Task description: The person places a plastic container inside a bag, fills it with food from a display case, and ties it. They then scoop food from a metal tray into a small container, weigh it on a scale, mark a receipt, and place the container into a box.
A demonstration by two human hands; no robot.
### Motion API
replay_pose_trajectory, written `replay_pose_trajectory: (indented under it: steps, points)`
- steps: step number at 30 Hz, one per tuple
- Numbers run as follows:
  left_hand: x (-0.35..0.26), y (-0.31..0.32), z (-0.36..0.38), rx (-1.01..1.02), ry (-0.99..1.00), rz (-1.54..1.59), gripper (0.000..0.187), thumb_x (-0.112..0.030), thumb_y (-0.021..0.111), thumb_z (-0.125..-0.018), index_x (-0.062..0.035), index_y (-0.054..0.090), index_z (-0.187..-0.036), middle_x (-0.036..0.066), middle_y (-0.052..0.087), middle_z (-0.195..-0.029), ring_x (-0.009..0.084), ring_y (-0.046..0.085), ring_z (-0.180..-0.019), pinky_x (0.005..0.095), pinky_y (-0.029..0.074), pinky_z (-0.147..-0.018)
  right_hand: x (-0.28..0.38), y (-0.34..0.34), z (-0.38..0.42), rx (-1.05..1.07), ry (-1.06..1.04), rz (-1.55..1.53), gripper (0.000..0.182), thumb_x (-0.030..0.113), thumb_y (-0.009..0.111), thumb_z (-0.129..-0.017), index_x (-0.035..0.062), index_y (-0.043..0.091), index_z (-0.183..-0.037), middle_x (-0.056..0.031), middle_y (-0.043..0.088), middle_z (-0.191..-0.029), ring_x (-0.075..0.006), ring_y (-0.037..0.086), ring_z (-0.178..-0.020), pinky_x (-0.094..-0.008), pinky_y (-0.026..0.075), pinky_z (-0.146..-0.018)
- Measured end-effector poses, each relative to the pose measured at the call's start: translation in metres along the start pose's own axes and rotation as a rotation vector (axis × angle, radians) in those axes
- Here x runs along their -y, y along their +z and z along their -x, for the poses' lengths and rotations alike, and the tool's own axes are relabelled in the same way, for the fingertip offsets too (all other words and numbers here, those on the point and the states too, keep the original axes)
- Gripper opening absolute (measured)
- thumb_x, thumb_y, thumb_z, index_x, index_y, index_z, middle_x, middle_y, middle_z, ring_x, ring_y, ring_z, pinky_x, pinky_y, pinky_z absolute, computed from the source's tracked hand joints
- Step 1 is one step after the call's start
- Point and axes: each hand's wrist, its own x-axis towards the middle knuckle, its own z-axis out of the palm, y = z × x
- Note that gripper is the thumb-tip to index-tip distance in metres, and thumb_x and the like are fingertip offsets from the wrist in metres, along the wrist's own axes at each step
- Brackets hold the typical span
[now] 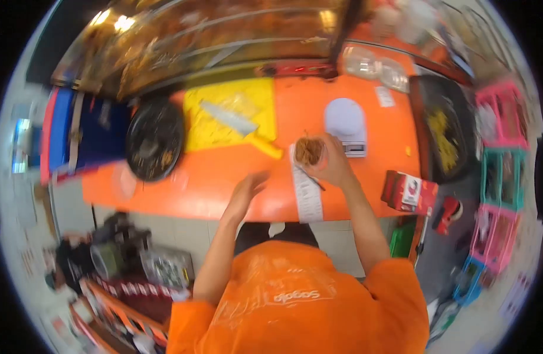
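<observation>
A: On the orange worktop, beside the white scale, the right hand is gripping a clear cup of brown shredded food, its fingers wrapping round the cup's side.

B: And the left hand?

A: It is hovering over the worktop's near edge, fingers spread and holding nothing, near a long paper receipt that is hanging over the edge.

B: What could go wrong?

A: The cup is looking heaped, so I am judging that a tilt or squeeze could spill shreds onto the receipt. The cleaver on the yellow board is lying well apart from both hands, next to the round black tray.
</observation>
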Motion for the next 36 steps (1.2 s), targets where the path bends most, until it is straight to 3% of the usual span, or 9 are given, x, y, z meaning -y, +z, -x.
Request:
replay_pose_trajectory:
  steps: [3,6,11,15,18,23,28,31,36]
  points:
    - [-0.012,0.008,-0.017,0.078,-0.049,0.166,0.069,-0.051,0.026,-0.103,0.0066,0.053,-0.128,0.019,0.056,-0.131,0.0267,0.049,-0.127,0.0412,0.035,-0.109,0.054,0.044,0.014,0.312,-0.122,-0.194,0.068,0.025,0.085,-0.058,0.0081,0.053,-0.116,-0.0132,0.058,-0.114,-0.0349,0.053,-0.107,-0.0452,0.041,-0.094]
    - [-0.008,-0.029,0.013,-0.206,0.094,0.051,0.062,-0.042,0.026,-0.106,0.0098,0.061,-0.114,0.018,0.066,-0.114,0.0263,0.061,-0.111,0.0378,0.045,-0.101,0.085,0.095,0.021,0.501,-0.236,-0.102,0.071,0.024,0.086,-0.057,0.0076,0.053,-0.117,-0.0131,0.058,-0.115,-0.0351,0.054,-0.107,-0.0454,0.042,-0.094]
    - [-0.004,-0.084,0.065,-0.733,0.555,-0.607,0.024,-0.018,0.057,-0.092,0.0024,0.067,-0.102,0.020,0.068,-0.097,0.0309,0.068,-0.090,0.0393,0.053,-0.080,0.094,0.229,0.026,0.492,-0.161,-0.215,0.077,0.023,0.086,-0.057,0.0048,0.048,-0.121,-0.0182,0.055,-0.118,-0.0380,0.052,-0.112,-0.0466,0.041,-0.098]
    - [0.003,-0.114,0.098,-0.312,0.473,-0.846,0.019,-0.008,0.061,-0.086,-0.0005,0.066,-0.103,0.016,0.067,-0.097,0.0318,0.067,-0.087,0.0364,0.054,-0.079,0.092,0.291,0.020,0.525,-0.274,-0.118,0.083,0.028,0.085,-0.064,0.0006,0.044,-0.130,-0.0222,0.052,-0.125,-0.0412,0.050,-0.116,-0.0483,0.040,-0.100]
    - [0.030,-0.141,0.125,-0.541,0.496,-0.632,0.019,-0.012,0.065,-0.085,-0.0001,0.065,-0.099,0.016,0.066,-0.091,0.0328,0.066,-0.082,0.0403,0.053,-0.079,0.138,0.255,-0.010,0.822,-0.272,0.200,0.084,0.034,0.080,-0.072,-0.0022,0.039,-0.137,-0.0249,0.048,-0.134,-0.0416,0.045,-0.124,-0.0479,0.039,-0.103]
    - [0.070,-0.211,0.131,-0.623,0.339,-0.737,0.068,-0.011,0.077,-0.073,0.0000,0.045,-0.132,0.020,0.050,-0.131,0.0357,0.047,-0.122,0.0413,0.043,-0.100,0.179,0.360,-0.047,0.711,0.048,0.195,0.084,0.042,0.077,-0.075,-0.0053,0.042,-0.136,-0.0250,0.046,-0.137,-0.0404,0.043,-0.128,-0.0469,0.036,-0.106]
    - [0.056,-0.240,0.100,-0.426,0.320,-0.869,0.094,-0.030,0.085,-0.064,0.0013,0.039,-0.140,0.021,0.040,-0.142,0.0370,0.039,-0.129,0.0437,0.036,-0.106,0.203,0.439,-0.052,0.262,-0.009,0.576,0.055,0.038,0.076,-0.075,-0.0056,0.060,-0.103,-0.0261,0.063,-0.102,-0.0362,0.062,-0.100,-0.0453,0.048,-0.088]
    - [0.054,-0.230,0.091,-0.412,0.251,-0.952,0.101,-0.037,0.086,-0.061,0.0009,0.036,-0.141,0.020,0.040,-0.142,0.0360,0.038,-0.130,0.0444,0.030,-0.109,0.165,0.439,-0.077,0.671,0.191,0.142,0.039,0.032,0.074,-0.076,-0.0007,0.063,-0.093,-0.0215,0.063,-0.078,-0.0331,0.066,-0.081,-0.0443,0.051,-0.073]
    - [0.068,-0.206,0.080,-0.658,0.289,-0.825,0.093,-0.035,0.089,-0.057,-0.0048,0.045,-0.133,0.015,0.047,-0.134,0.0323,0.040,-0.128,0.0445,0.028,-0.108,0.168,0.355,-0.075,0.574,0.012,-0.053,0.016,0.015,0.063,-0.083,0.0004,0.059,-0.090,-0.0205,0.060,-0.073,-0.0350,0.065,-0.068,-0.0460,0.050,-0.060]
